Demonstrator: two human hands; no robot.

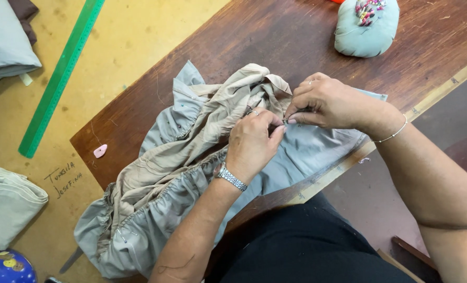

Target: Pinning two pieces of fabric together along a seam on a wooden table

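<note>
A bundle of gathered fabric, beige (pixel 154 167) over pale grey-blue (pixel 307 152), lies across a dark wooden table (pixel 275 36). My left hand (pixel 251 144), with a metal watch on the wrist, pinches the beige fabric near the middle of the bundle. My right hand (pixel 325 102), wearing a thin bracelet and a ring, pinches the same spot from the right; the fingertips of both hands meet. A few pins stick in the gathered edge at the lower left. What my fingertips hold besides fabric is too small to tell.
A pale blue pincushion (pixel 367 26) full of coloured pins sits at the table's far right. A pink chalk piece (pixel 100 151) lies near the left edge. Beyond the table lie a long green ruler (pixel 60 78), folded beige cloth (pixel 8 204) and grey cloth (pixel 2 42).
</note>
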